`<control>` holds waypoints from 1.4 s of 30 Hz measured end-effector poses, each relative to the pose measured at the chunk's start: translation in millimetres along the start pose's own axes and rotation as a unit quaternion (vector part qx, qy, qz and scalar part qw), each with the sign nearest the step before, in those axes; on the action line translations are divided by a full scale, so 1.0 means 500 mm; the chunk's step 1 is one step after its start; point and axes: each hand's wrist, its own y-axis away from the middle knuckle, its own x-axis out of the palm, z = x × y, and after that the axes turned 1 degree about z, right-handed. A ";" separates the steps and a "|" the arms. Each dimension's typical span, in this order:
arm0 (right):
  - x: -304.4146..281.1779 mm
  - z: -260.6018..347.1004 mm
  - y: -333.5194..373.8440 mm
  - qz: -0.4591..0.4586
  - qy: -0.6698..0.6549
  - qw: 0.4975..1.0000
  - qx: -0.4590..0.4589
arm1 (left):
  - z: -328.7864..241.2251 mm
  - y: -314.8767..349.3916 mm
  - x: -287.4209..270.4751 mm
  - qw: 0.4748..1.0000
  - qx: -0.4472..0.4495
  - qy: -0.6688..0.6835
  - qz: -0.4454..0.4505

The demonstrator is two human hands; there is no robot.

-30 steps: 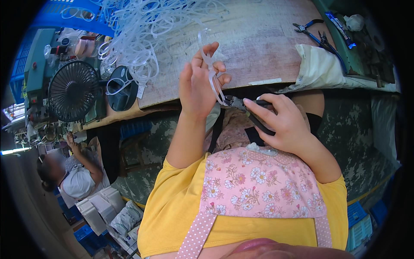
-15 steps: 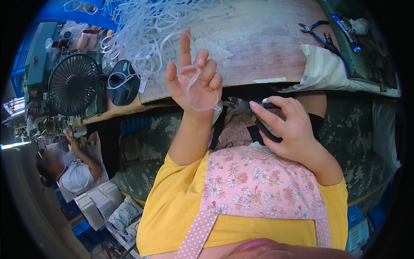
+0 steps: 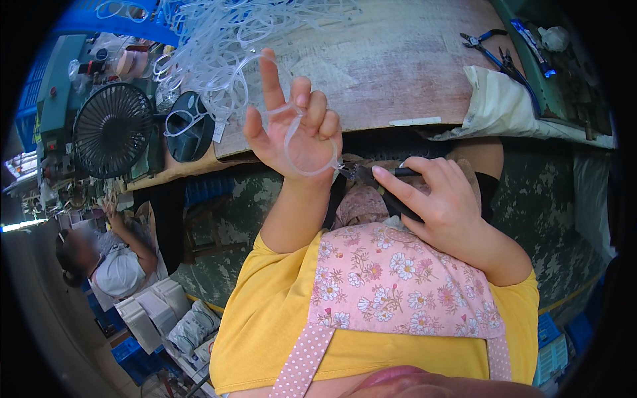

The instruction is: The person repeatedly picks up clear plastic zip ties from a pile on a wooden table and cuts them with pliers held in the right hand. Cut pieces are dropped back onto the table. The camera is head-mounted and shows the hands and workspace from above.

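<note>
My left hand [image 3: 298, 142] is raised before the table edge, its index finger pointing up and the other fingers curled. It grips a clear plastic spectacle frame [image 3: 288, 154] with two rounded rings; one lies against the palm, the other reaches up by the index finger. In my right hand [image 3: 443, 202] is a pair of dark-handled side cutters [image 3: 363, 175]. Their jaws meet the outer edge of the lower ring, beside my left wrist. Whether the jaws are closed there is too small to tell. A heap of similar clear frames [image 3: 219, 50] lies on the table beyond.
The wooden table [image 3: 398, 63] stretches ahead. A black fan [image 3: 113, 129] and its dark base [image 3: 190, 136] stand at the left. Spare pliers [image 3: 483, 42] and a white cloth [image 3: 491, 106] lie at the right. Another person [image 3: 123, 262] sits at the lower left.
The cutters have moved left, from a gap beside the frame to its lower ring's edge. My left hand has tilted slightly left with the frame still in it.
</note>
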 end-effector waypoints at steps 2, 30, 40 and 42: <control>0.004 -0.006 -0.001 -0.016 0.039 0.999 -0.026 | 0.000 -0.003 0.000 1.000 -0.016 0.019 0.010; 0.004 -0.076 0.042 -0.105 -0.146 0.983 -0.034 | -0.021 0.051 0.030 0.605 -0.104 -0.769 0.178; 0.036 -0.060 0.035 -0.040 -0.199 0.979 -0.006 | -0.399 -0.077 -0.096 0.345 0.188 -0.919 0.038; 0.036 -0.054 0.032 -0.042 -0.183 0.982 -0.017 | -0.363 -0.083 -0.141 0.422 0.244 -0.873 -0.010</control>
